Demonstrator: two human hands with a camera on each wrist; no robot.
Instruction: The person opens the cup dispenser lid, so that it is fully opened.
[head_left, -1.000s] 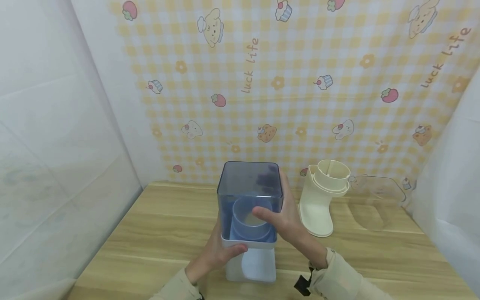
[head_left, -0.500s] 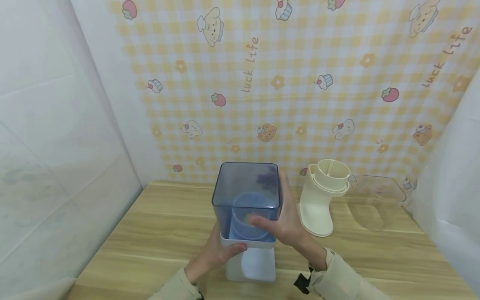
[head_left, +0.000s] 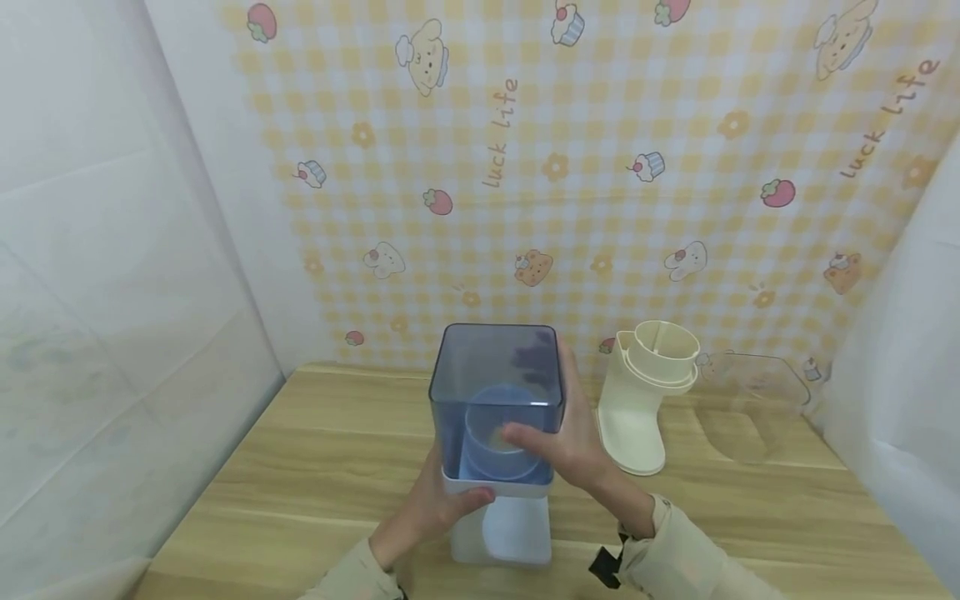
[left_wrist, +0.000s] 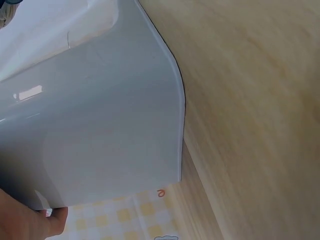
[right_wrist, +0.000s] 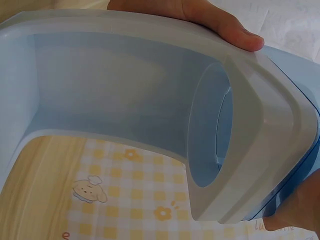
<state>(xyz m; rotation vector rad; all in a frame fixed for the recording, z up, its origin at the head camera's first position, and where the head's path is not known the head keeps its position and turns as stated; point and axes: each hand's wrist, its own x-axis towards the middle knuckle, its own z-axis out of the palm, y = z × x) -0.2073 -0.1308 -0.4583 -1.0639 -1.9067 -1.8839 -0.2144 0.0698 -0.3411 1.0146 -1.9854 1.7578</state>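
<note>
A translucent blue box-shaped cover [head_left: 487, 358] sits over the head of a white stand [head_left: 517, 533], and a round blue collar [head_left: 491, 408] shows through its walls. My right hand [head_left: 573, 442] grips the cover from the right, thumb across its front face. Lower down, my left hand [head_left: 435, 500] holds the stand's head, its thumb along the white rim [head_left: 498, 486]. Most of the left fingers are hidden behind it in the head view. In the right wrist view, a round opening [right_wrist: 210, 125] shows in the white stand [right_wrist: 250, 125].
To the right stands a cream dispenser stand [head_left: 630, 425] with a round top, near the back of the wooden table [head_left: 337, 467]. Beside it is a clear transparent cover [head_left: 750, 417]. A yellow checked cloth [head_left: 555, 217] hangs behind, with white sheets on both sides.
The blue cover's top tipped slightly towards me by half a second ago, then rose partway back. The right hand shifted a little with it; the left hand and the white stand stay put.
</note>
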